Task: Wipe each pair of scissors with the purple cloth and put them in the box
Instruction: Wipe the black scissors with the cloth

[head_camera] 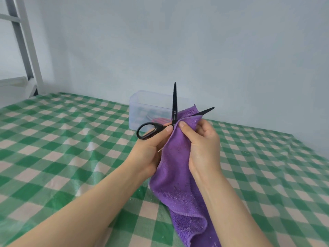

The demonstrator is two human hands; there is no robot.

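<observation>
Black scissors point(174, 104) are held up above the table with their blades spread apart, one pointing up and one to the right. My left hand point(149, 150) grips them by the handle, one loop showing at the left. My right hand point(203, 145) pinches the purple cloth point(179, 184) against the scissors near the pivot, and the right-pointing blade passes behind the cloth. The cloth hangs down to the table. Behind the scissors stands a clear plastic box point(142, 107) with red and dark items inside, too blurred to tell apart.
A green and white checked tablecloth point(62, 139) covers the table. A pale wall runs close behind the box. A grey metal ladder frame point(23, 47) stands at the far left, past the table's corner.
</observation>
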